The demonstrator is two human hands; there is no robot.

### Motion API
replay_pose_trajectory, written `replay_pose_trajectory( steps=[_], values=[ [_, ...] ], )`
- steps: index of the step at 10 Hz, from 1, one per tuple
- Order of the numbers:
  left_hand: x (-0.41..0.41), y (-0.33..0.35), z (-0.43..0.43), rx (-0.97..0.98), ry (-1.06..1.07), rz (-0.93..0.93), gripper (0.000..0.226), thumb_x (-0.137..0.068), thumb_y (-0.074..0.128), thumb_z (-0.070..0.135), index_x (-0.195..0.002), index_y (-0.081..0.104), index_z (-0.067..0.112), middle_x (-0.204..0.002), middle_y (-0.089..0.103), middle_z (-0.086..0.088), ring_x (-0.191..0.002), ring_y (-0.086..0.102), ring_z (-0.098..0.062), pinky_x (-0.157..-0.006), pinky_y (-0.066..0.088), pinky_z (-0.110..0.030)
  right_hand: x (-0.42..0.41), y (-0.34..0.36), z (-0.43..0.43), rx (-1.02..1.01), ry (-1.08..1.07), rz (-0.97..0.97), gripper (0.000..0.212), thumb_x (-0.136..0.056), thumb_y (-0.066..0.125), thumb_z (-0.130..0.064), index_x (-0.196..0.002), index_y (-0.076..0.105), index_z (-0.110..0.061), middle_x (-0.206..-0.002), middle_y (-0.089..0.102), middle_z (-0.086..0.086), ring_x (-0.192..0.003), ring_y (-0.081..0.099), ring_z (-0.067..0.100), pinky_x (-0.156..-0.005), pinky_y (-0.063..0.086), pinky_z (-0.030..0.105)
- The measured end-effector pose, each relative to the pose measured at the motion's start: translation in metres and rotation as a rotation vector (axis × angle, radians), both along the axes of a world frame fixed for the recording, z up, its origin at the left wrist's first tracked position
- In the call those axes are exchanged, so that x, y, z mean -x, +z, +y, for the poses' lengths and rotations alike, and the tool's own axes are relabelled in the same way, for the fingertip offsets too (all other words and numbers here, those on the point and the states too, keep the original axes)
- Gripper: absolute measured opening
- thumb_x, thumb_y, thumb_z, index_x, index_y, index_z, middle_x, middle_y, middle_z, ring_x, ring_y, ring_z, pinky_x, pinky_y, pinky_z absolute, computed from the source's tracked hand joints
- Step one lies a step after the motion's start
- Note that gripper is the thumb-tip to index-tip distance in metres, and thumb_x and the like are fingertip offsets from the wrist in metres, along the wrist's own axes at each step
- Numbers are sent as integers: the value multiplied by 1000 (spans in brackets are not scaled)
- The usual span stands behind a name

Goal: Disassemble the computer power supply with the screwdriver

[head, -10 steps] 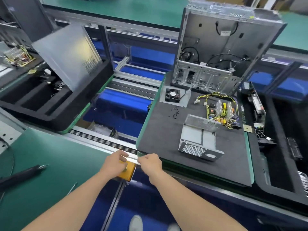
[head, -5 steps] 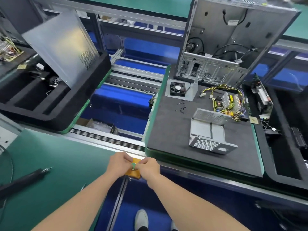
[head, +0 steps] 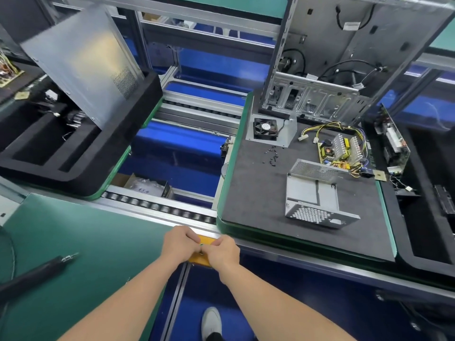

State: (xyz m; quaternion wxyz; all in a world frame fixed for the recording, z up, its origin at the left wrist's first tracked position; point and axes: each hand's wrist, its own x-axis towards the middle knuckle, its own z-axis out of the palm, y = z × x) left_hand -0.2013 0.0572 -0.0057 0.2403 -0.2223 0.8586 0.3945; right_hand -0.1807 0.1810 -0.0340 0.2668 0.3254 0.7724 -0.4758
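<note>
The power supply lies in pieces on a black mat (head: 256,193): an empty metal casing (head: 317,195), its circuit board (head: 341,153) with yellow wires, a fan on a metal plate (head: 267,129) and several loose black screws (head: 272,157). The black electric screwdriver (head: 37,271) lies on the green bench at the left, away from both hands. My left hand (head: 181,243) and my right hand (head: 225,252) meet with curled fingers over a yellow switch box (head: 200,260) at the conveyor's near rail, gripping it around a small green button.
An open computer case (head: 344,57) stands upright behind the mat. A black foam tray (head: 73,163) at the left holds a leaning metal side panel (head: 81,60). Another black tray (head: 430,217) with parts sits at the right. Roller rails (head: 157,206) run between bench and pallets.
My right hand has left the mat's front edge and joined my left hand on the yellow switch box. The pallet with the parts sits further right in view.
</note>
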Motion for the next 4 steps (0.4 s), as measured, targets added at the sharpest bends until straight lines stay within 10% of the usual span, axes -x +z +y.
replay_pose_trajectory(
  steps=[4],
  values=[
    [-9,-6,11,-22,-12,103,23,-73,81,2,-77,73,23,-79,72,3,-75,66,-9,-57,46,-16,-16,1,33,88,63,118,18,-80,78,-30,-93,71,-21,-103,69,-3,-81,66,10,-67,55,25]
  ],
)
